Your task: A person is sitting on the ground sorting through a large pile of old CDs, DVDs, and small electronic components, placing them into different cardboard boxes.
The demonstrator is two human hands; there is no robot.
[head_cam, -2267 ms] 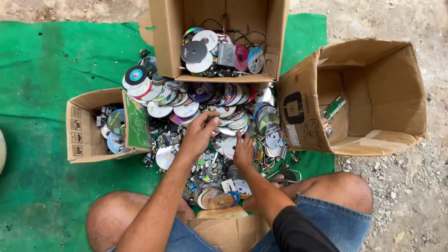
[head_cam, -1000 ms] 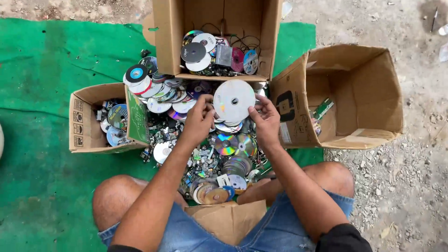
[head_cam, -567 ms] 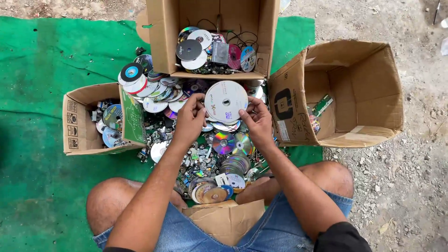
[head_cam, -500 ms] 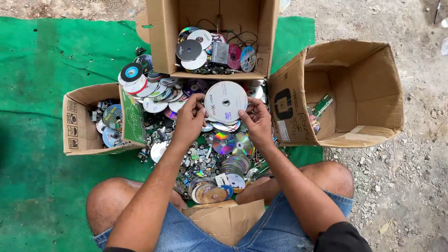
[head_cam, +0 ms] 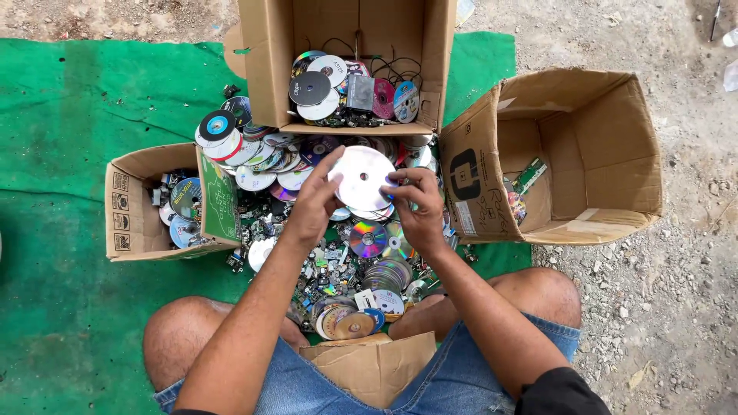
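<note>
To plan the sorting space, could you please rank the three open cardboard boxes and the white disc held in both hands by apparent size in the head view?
1. Right cardboard box, largest.
2. Top cardboard box, cut off by the frame, so unsure against the first.
3. Left cardboard box.
4. White disc, smallest.

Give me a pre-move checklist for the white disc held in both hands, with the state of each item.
1. Grip: left hand and right hand each hold an edge of the white disc: ok.
2. Disc clear of the pile of discs below: ok, it is lifted above it.
3. Disc whole, no cracks: cannot tell, only one face shows.
4. Room in the right box: ok, mostly bare inside.
5. Room in the top box: ok, discs and cables cover only its bottom.
6. Room in the left box: cannot tell, it lies on its side, discs inside.
</note>
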